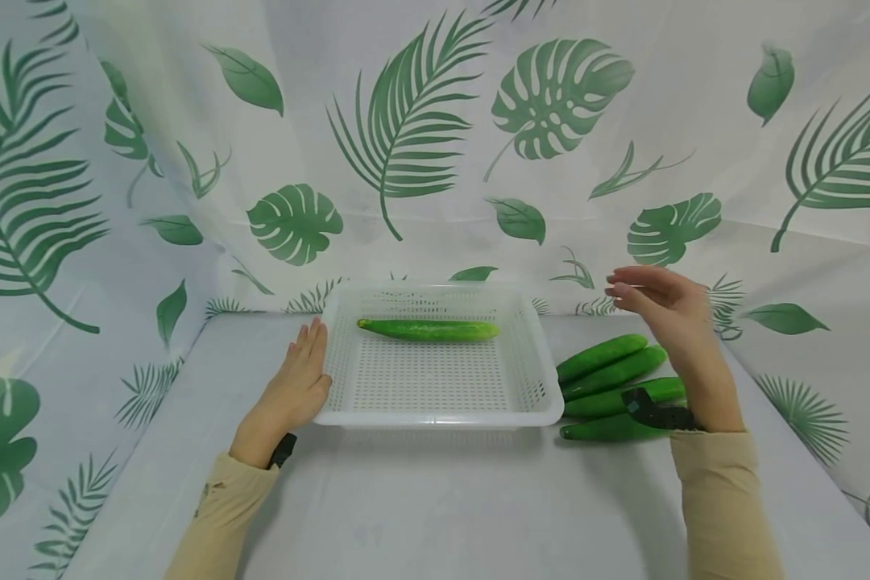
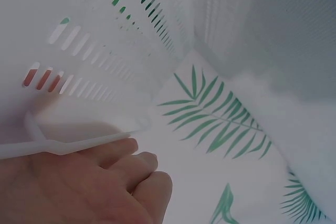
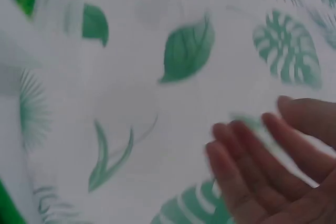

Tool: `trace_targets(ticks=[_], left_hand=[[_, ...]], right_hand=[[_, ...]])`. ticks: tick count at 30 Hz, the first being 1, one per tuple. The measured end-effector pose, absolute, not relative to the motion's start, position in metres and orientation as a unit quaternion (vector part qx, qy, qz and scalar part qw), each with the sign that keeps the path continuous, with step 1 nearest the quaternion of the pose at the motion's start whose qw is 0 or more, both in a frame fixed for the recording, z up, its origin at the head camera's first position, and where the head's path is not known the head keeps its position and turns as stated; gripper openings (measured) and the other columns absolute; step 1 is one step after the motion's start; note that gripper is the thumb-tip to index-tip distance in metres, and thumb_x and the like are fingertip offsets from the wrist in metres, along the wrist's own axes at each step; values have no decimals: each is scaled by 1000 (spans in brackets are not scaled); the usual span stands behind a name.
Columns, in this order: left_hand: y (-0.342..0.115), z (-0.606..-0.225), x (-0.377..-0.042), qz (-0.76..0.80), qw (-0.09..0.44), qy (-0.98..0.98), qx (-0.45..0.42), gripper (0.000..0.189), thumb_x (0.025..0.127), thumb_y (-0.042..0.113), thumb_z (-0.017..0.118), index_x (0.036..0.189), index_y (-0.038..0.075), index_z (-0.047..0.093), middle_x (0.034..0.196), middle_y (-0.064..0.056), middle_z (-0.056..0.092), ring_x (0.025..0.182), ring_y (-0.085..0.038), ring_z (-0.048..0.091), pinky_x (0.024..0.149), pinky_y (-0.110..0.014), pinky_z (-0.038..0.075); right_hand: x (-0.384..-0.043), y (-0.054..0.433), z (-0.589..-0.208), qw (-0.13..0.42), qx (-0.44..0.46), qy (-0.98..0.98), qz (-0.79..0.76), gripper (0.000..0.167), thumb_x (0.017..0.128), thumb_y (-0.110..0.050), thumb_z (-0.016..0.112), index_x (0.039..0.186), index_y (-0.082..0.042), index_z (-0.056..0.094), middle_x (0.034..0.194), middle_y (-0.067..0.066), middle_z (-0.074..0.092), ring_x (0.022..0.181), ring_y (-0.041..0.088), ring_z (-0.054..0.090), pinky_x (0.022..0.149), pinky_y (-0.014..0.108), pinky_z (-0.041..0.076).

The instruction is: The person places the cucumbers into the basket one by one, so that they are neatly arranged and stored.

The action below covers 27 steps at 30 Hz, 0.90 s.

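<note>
A white perforated plastic basket (image 1: pixel 435 419) stands on the table with one cucumber (image 1: pixel 428 330) lying crosswise inside, toward its far wall. My left hand (image 1: pixel 300 379) rests along the outside of the basket's left wall, fingers stretched forward. The left wrist view shows that hand (image 2: pixel 105 182) beneath the basket's rim (image 2: pixel 58 145), with some fingers visible through the slots. Raised above several cucumbers (image 1: pixel 609 366) to the right of the basket is my right hand (image 1: pixel 670 322). Its fingers (image 3: pixel 247 161) are loosely bent, apart from the thumb, and hold nothing.
The cucumbers at the right lie side by side, their left ends close to the basket's right wall. A white table cover (image 1: pixel 435 499) lies underneath. Behind and at both sides hangs a white curtain (image 1: pixel 435 242) printed with green leaves.
</note>
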<state>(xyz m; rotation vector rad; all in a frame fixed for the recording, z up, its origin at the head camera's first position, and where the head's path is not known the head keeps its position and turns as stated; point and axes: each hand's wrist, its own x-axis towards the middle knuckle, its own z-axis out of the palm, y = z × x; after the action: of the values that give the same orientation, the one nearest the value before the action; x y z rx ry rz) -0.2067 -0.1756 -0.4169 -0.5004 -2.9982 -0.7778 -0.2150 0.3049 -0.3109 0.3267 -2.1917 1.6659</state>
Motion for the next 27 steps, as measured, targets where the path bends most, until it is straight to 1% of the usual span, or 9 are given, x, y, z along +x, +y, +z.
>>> trace_targets(ticks=[3,5,8,12,15,17,20,24,27], left_hand=[[-176,-417,-207,-248,2,-956,-160,71,96,7,36,154,-10,1,164,-21,-6,150,-38,-8,119,-57,3],[-176,-418,-207,-249,1,-955,-160,70,96,6,36,154,-9,0,164,-21,-7,150,-38,-8,119,-56,3],[-176,-418,-207,-252,0,-954,-159,71,96,6,36,155,-9,0,164,-20,-8,150,-37,-8,120,-56,3],[-176,-417,-207,-253,-2,-954,-158,71,96,8,36,155,-8,-1,164,-19,-9,150,-36,-9,120,-55,2],[-177,-416,-207,-254,-3,-954,-160,71,96,8,35,155,-8,-2,164,-19,-10,150,-36,-10,120,-55,2],[-177,-416,-207,-255,-4,-954,-158,71,96,7,35,155,-8,-1,164,-19,-10,150,-36,-10,120,-55,1],[-177,-415,-207,-258,-2,-953,-161,70,96,7,35,154,-9,-1,163,-21,-9,150,-38,-10,119,-56,1],[-176,-416,-208,-257,-3,-953,-160,70,97,7,36,155,-8,-1,164,-21,-8,150,-36,-10,120,-55,1],[-176,-417,-208,-255,-3,-954,-157,70,97,7,36,155,-7,-1,164,-20,-7,150,-36,-10,120,-55,1]], right_hand=[[-210,331,-325,229,138,-692,670,31,93,3,63,118,21,58,103,9,73,90,16,72,79,23,56],[-206,348,-335,262,123,-658,695,30,92,5,63,116,23,59,102,13,73,89,19,72,79,25,57],[-198,370,-349,293,69,-633,713,31,91,3,65,115,22,60,100,15,74,85,21,72,77,23,57],[-190,396,-369,311,-7,-590,745,29,91,2,67,114,19,63,98,15,74,81,22,72,77,22,57],[-187,409,-386,322,-64,-552,766,28,89,1,69,111,18,65,95,15,74,79,23,72,75,23,57],[-186,417,-398,319,-100,-541,772,26,88,-1,71,109,15,68,94,13,74,79,21,72,75,21,57],[-186,428,-415,296,-142,-546,771,21,88,-4,72,105,8,72,92,7,76,79,15,72,74,18,56],[-183,440,-434,267,-167,-591,742,15,90,-7,71,100,3,75,86,-2,76,77,8,71,72,11,53],[-181,448,-445,246,-165,-651,698,13,91,-11,71,97,-1,76,83,-8,75,76,3,69,71,9,49]])
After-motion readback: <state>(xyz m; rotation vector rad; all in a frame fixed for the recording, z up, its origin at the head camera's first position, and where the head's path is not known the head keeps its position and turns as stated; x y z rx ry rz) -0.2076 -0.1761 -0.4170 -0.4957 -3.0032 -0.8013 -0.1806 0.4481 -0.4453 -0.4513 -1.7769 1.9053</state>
